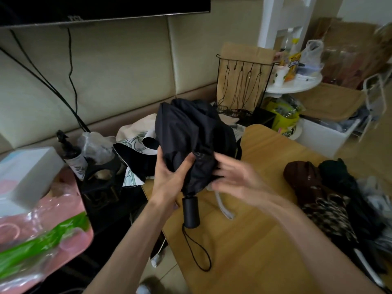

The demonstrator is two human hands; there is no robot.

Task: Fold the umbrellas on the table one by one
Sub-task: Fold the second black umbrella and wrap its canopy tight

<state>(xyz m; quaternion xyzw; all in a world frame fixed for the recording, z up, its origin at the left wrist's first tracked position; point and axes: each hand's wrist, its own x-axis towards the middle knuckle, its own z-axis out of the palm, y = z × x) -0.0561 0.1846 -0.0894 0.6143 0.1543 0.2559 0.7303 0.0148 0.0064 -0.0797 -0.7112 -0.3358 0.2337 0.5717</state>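
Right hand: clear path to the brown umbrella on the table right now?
Probably yes. The right hand is open and empty; the left hand alone grips the black umbrella, and only bare table separates the right hand from the brown umbrella.

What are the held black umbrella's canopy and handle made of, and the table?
Canopy: thin woven synthetic, likely; matte black, creases softly. Handle: probably hard plastic or rubber-coated; smooth, matte black cylinder. Table: wood or wood-look laminate; light grain, slight sheen.

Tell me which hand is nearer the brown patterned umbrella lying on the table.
Right. The right hand is just left of the brown patterned umbrella; the left hand grips the black umbrella farther left.
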